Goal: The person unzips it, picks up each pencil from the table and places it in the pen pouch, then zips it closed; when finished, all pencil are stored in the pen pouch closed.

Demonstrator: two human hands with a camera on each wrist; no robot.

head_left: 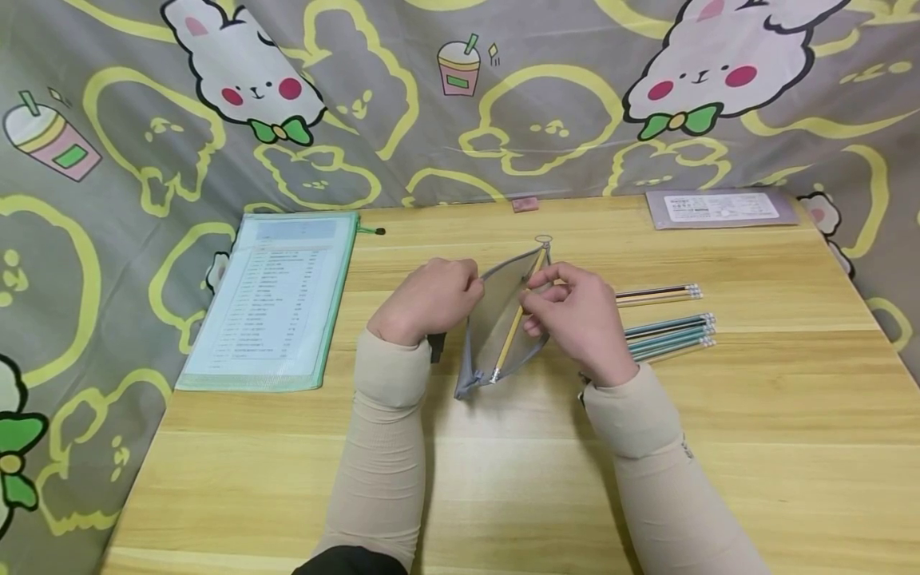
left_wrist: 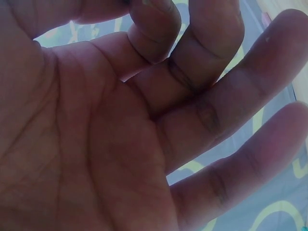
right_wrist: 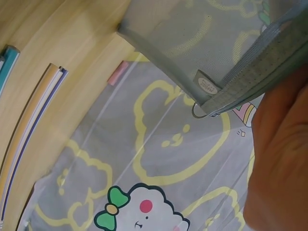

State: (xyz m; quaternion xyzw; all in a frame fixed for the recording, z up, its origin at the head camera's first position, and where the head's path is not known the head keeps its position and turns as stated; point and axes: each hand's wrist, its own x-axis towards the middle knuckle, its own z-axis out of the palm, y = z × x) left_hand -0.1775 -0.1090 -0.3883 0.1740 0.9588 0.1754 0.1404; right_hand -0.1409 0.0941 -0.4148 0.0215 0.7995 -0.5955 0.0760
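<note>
A grey mesh zip pouch (head_left: 491, 315) stands with its mouth spread wide near the middle of the table. My left hand (head_left: 430, 297) pinches its left rim, the other fingers looser in the left wrist view. Over the mouth, my right hand (head_left: 580, 318) pinches a yellow pencil (head_left: 511, 339) between thumb and fingertips. The pencil lies slantwise along the opening, its white eraser end toward me. In the right wrist view the pouch (right_wrist: 178, 53) shows its label and a small ring at one corner; the pencil is hidden there.
Several pencils (head_left: 672, 331) lie in rows right of my right hand, partly hidden by it. A green-edged document folder (head_left: 338, 319) is at the left. At the back are a pink eraser (head_left: 525, 205) and a greyish-purple packet (head_left: 787, 209), before a patterned curtain (head_left: 446, 144).
</note>
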